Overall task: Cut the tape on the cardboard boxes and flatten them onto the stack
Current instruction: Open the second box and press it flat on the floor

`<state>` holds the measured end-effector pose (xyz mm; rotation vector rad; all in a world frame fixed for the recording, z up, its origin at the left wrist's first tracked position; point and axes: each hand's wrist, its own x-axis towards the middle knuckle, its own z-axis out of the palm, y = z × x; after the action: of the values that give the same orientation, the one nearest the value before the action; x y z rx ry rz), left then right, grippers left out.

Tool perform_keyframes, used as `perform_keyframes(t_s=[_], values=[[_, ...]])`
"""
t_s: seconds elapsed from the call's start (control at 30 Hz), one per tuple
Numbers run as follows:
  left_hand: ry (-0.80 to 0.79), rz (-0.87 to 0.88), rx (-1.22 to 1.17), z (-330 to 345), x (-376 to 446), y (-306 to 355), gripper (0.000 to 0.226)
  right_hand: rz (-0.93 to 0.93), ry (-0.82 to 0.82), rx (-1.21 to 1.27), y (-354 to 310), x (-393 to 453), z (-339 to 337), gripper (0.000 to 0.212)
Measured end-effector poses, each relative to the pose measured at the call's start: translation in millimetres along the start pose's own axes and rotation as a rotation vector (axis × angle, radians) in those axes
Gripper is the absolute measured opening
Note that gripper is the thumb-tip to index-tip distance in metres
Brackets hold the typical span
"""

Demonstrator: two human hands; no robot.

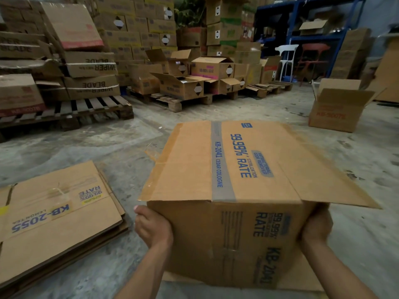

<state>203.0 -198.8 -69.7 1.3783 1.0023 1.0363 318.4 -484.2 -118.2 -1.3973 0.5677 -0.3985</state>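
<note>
Cardboard box (233, 212) gripped between both hands' fingers (139, 210).

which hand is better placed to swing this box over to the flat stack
Left. The left hand grips the box on the side facing the flat stack, which lies on the floor to the left. The right hand holds the far side.

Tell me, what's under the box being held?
Under the KB-2041 box, a flat cardboard sheet shows at its lower edge, lying on the concrete floor. The box covers the rest.
</note>
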Motion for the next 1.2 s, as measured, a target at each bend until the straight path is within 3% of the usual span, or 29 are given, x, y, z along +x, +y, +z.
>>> perform_keyframes(t_s=[0.1, 0.23, 0.3, 0.37, 0.43, 0.5, 0.57, 0.67, 0.73, 0.8, 0.9, 0.97, 1.07, 1.13, 1.2], values=[[-0.060, -0.064, -0.004, 6, -5, -4, 0.059, -0.013, 0.360, -0.176, -13, 4, -27, 0.068], [-0.217, -0.134, 0.056, 1, -19, 2, 0.062, -0.006, 0.564, -0.225, -16, 3, -45, 0.058], [-0.417, -0.182, -0.122, -7, -9, 7, 0.061, -0.057, 0.484, -0.207, -21, -1, -46, 0.044], [-0.699, -0.318, -0.323, -18, 11, 11, 0.084, -0.160, 0.399, -0.176, -27, -11, -41, 0.046], [-0.895, -0.351, -0.313, -29, 29, 21, 0.101, -0.382, 0.371, -0.131, -36, -32, -33, 0.050], [-1.065, -0.293, -0.183, -34, 39, 39, 0.085, -0.574, 0.348, -0.061, -48, -63, -28, 0.040], [-1.154, -0.219, -0.063, -34, 41, 58, 0.059, -0.718, 0.316, -0.032, -57, -92, -24, 0.028], [-1.246, -0.239, -0.044, -27, 43, 69, 0.052, -0.923, 0.138, -0.130, -67, -129, -11, 0.022], [-1.213, -0.316, -0.101, -24, 40, 69, 0.038, -1.009, -0.045, -0.361, -70, -141, 5, 0.019], [-1.173, -0.370, -0.159, -22, 31, 65, 0.032, -1.083, -0.121, -0.638, -71, -132, 17, 0.028], [-1.143, -0.406, -0.263, -13, 3, 56, 0.029, -1.091, -0.149, -0.739, -72, -93, 18, 0.037], [-1.190, -0.414, -0.319, 3, -24, 52, 0.042, -1.010, -0.156, -0.739, -79, -65, 13, 0.038], [-1.322, -0.522, -0.333, 24, -69, 50, 0.056, -0.820, -0.139, -0.831, -101, -31, 7, 0.025], [-1.400, -0.585, -0.310, 29, -82, 54, 0.049, -0.687, -0.229, -0.899, -120, -21, 3, 0.019], [-1.367, -0.594, -0.267, 29, -69, 55, 0.065, -0.704, -0.328, -0.927, -133, -29, -2, 0.029]])
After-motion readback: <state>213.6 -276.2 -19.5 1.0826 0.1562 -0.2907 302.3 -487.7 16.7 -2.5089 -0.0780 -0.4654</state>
